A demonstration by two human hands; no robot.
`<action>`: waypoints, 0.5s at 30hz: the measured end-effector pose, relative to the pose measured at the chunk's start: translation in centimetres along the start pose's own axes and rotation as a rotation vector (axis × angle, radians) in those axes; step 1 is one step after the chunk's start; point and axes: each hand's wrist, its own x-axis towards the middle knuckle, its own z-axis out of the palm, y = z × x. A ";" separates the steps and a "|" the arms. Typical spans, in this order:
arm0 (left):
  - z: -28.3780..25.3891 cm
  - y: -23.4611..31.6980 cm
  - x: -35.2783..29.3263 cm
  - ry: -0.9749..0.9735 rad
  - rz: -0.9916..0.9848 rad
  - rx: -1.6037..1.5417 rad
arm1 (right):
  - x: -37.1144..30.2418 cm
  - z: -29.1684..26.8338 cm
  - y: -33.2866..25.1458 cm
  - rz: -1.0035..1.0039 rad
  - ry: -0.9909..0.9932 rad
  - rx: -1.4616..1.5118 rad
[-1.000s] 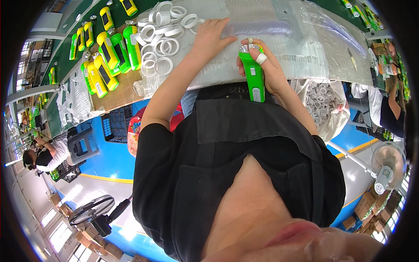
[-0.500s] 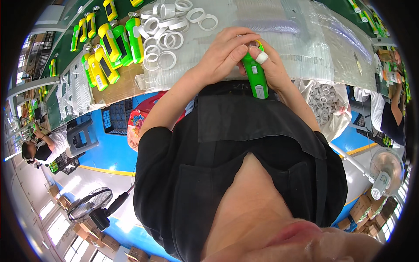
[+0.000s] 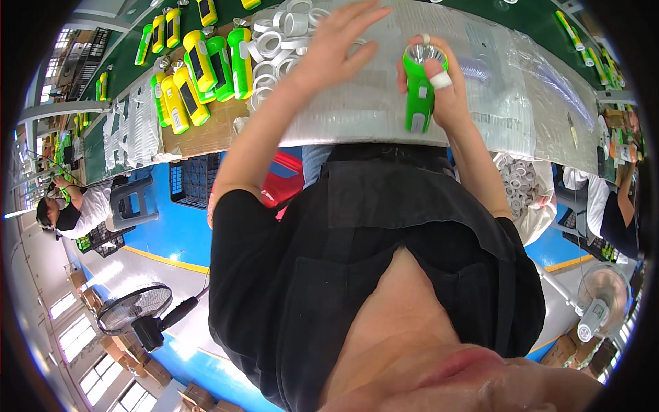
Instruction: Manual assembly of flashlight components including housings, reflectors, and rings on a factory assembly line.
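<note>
A green flashlight (image 3: pixel 418 101) is gripped in my right hand (image 3: pixel 447 93), its silver reflector end pointing away from me and its switch side facing up. White wrappings circle two of that hand's fingers. My left hand (image 3: pixel 341 49) is apart from the flashlight, over the far left part of the table, its fingers stretched out and spread. Nothing shows in its grasp. Close beside it lies a pile of white plastic rings (image 3: pixel 270 45), partly hidden by the hand and forearm. Several yellow-and-green flashlights (image 3: pixel 200 62) lie left of the rings.
The table (image 3: pixel 329 120) is covered with clear plastic sheeting over cardboard. An open sack of rings (image 3: pixel 518 182) hangs at its front edge on the right. A black crate (image 3: pixel 195 180), a grey stool (image 3: pixel 130 204) and a fan (image 3: pixel 135 309) stand to the left. Other people work at both sides.
My left hand has let go of the flashlight and moved left and away toward the rings. My right hand has carried the flashlight farther over the table, and its reflector now shows.
</note>
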 end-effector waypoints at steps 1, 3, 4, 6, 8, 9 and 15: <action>-1.2 -1.8 0.7 -0.100 0.046 0.325 | 0.6 -0.2 0.2 -0.009 0.030 -0.025; -2.1 -5.2 0.8 -0.341 0.061 0.482 | 1.4 -0.3 0.5 0.003 0.022 -0.047; -2.4 -6.2 1.1 -0.586 0.076 0.641 | 1.4 -0.3 0.5 0.014 0.018 -0.068; -3.1 -7.7 1.8 -0.700 0.051 0.600 | 1.5 -0.4 0.8 -0.006 0.018 -0.050; -3.9 -8.6 1.9 -0.502 0.059 0.415 | 1.7 -0.4 0.9 0.006 -0.020 -0.105; -4.1 -7.2 2.5 -0.345 0.114 0.399 | 1.8 -0.4 0.9 0.003 0.002 -0.099; -2.3 1.0 2.5 0.083 -0.066 -0.515 | 2.5 -0.4 1.4 -0.025 -0.007 -0.025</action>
